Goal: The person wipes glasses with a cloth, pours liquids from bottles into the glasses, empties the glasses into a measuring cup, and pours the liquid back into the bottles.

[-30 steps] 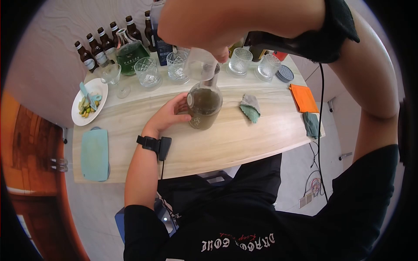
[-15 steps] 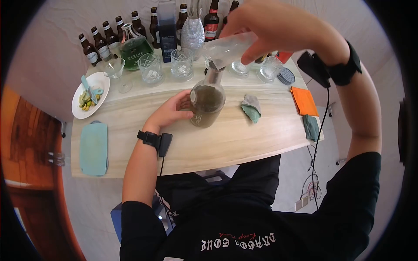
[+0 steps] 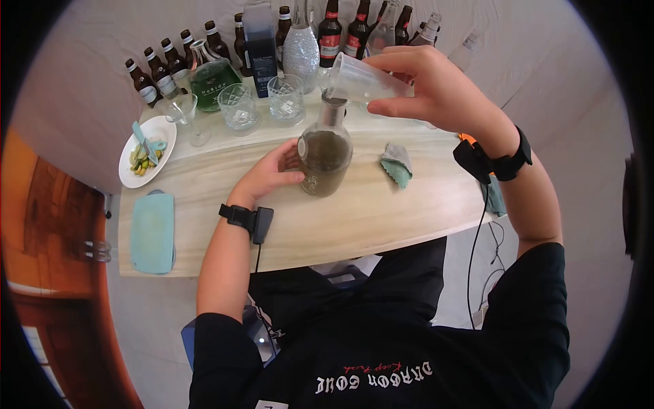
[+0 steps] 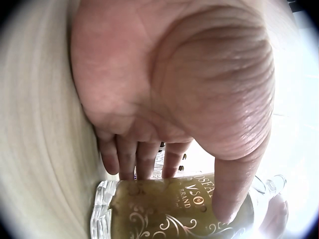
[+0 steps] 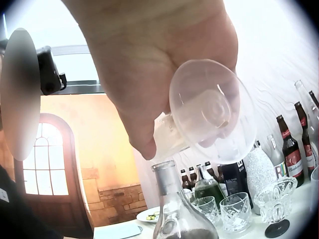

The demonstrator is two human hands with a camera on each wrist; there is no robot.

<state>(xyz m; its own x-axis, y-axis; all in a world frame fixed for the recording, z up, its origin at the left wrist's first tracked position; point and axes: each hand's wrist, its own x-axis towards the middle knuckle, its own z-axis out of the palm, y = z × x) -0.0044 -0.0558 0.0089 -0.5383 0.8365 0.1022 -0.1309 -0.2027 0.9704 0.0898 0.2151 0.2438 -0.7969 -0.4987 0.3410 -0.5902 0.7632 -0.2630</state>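
Observation:
A clear glass bottle [image 3: 325, 160] with brownish-green liquid and printed lettering stands upright on the table. My left hand [image 3: 269, 174] holds it low on its left side; in the left wrist view the thumb [image 4: 232, 194] lies along the printed glass [image 4: 174, 211], with the other fingers at its far side. Above the bottle, my right hand [image 3: 436, 88] grips a clear plastic cup [image 3: 364, 78] tipped far over, its left end right at the bottle mouth. In the right wrist view the cup's wide round end [image 5: 194, 127] covers part of the fingers, over the bottle neck [image 5: 166, 181].
Cut-crystal glasses [image 3: 238, 112], a green bottle [image 3: 216, 82], a silver studded bottle [image 3: 301, 58] and brown beer bottles [image 3: 330, 37] line the back. A stemmed glass [image 3: 182, 109], plate [image 3: 129, 174] and cutting board [image 3: 153, 235] stand left. A folded cloth [image 3: 396, 163] lies right.
My right hand and forearm have come down and swung to the right, tilting the cup nearly onto its side over the bottle mouth. The left hand keeps its hold on the bottle.

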